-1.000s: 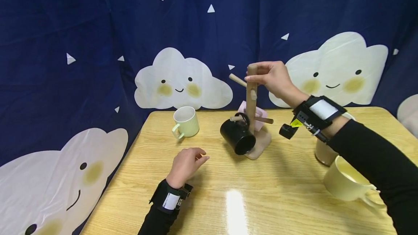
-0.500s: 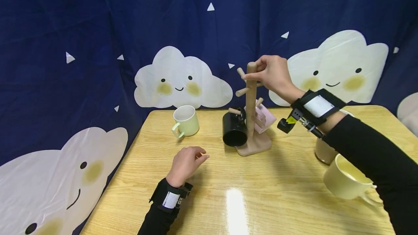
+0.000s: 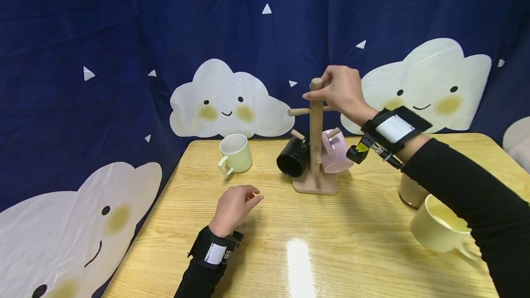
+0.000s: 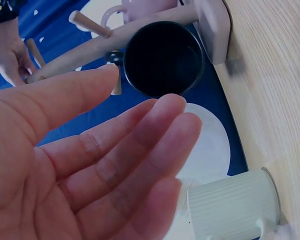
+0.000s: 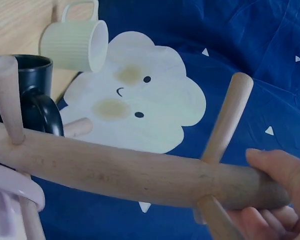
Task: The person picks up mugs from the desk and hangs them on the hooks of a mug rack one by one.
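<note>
My right hand (image 3: 341,91) pinches the top of a wooden mug tree (image 3: 316,132), thumb on one side of the post and fingers on the other. A black mug (image 3: 293,156) hangs by its handle from a lower peg on the left. On the lower right peg hangs a pink mug (image 3: 336,153). The upper pegs, such as the one in the right wrist view, carry nothing. My left hand (image 3: 233,208) hovers over the table with loosely bent fingers and holds nothing; the left wrist view shows its open palm (image 4: 90,165).
A ribbed pale green mug (image 3: 236,155) stands upright at the back left of the wooden table (image 3: 265,261). At the right, a yellow mug (image 3: 439,226) and a brownish cup (image 3: 411,191) are partly hidden by my right arm. A blue cloud-print curtain (image 3: 232,22) hangs behind.
My right hand has turned the mug tree about its post, swinging the black mug back to the left and the pink mug into view at the right. My left hand has stayed nearly still.
</note>
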Motion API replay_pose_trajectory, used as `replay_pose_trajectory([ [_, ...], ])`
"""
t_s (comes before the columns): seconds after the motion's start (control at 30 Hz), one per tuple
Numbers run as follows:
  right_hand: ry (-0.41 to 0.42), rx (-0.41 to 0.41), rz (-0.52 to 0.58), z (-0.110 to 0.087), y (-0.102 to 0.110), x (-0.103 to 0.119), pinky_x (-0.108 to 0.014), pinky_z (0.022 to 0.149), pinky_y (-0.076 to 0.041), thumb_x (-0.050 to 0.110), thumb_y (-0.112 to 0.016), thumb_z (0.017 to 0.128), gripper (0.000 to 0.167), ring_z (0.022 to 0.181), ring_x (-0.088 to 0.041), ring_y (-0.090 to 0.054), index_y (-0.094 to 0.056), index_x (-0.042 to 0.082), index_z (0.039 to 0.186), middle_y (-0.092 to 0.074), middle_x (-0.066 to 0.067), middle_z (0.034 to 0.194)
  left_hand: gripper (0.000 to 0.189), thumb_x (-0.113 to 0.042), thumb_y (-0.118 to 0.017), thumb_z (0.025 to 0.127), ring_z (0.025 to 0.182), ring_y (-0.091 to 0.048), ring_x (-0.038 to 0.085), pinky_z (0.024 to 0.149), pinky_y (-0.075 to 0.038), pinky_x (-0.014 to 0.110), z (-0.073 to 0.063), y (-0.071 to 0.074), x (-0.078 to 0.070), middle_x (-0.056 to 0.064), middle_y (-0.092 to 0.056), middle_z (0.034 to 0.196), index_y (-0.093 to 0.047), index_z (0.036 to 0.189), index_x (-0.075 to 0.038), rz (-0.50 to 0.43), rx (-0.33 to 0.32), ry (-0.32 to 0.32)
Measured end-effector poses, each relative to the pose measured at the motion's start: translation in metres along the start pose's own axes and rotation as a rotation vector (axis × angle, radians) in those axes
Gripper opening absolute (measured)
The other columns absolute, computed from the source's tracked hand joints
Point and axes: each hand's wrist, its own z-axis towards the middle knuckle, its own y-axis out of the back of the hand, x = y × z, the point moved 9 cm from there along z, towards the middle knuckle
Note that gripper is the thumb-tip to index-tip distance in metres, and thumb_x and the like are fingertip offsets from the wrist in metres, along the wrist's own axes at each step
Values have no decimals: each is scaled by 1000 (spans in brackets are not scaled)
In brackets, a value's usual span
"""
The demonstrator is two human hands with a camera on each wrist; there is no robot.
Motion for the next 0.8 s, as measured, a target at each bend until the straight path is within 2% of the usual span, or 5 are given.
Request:
replay_pose_trajectory([
  [0.3,-49,73,-27,0,0,0,-28,58,-38,30,-82,67,39,76,-21,-48,-61,2,84,-59,-10,80,25,-31,-64,85,65,-59,11,54,-43,23,1,1,-1,1,-68,78,-71,95,-9,2,-1,-1],
  [0.57,-60,148,-26,-2,-5,1,-30,61,-39,32,-81,68,44,83,-22,-49,-63,1,93,-60,-12,86,23,-31,-65,84,66,-60,11,54,-44,23,1,-2,0,1,-68,78,-71,93,-11,4,9,5],
  [0.7,-102,179,4,-9,1,-5,-33,76,-44,42,-77,71,54,99,-23,-54,-63,5,107,-65,-12,106,23,-31,-65,84,66,-60,11,54,-44,24,0,-4,0,1,-68,78,-71,93,-11,3,6,8],
  [0.8,-120,120,71,-20,18,-11,-38,93,-43,48,-73,73,62,115,-24,-53,-59,8,119,-61,-11,122,23,-31,-65,84,67,-60,12,54,-44,24,0,-4,-1,1,-68,78,-71,93,-11,5,5,0],
])
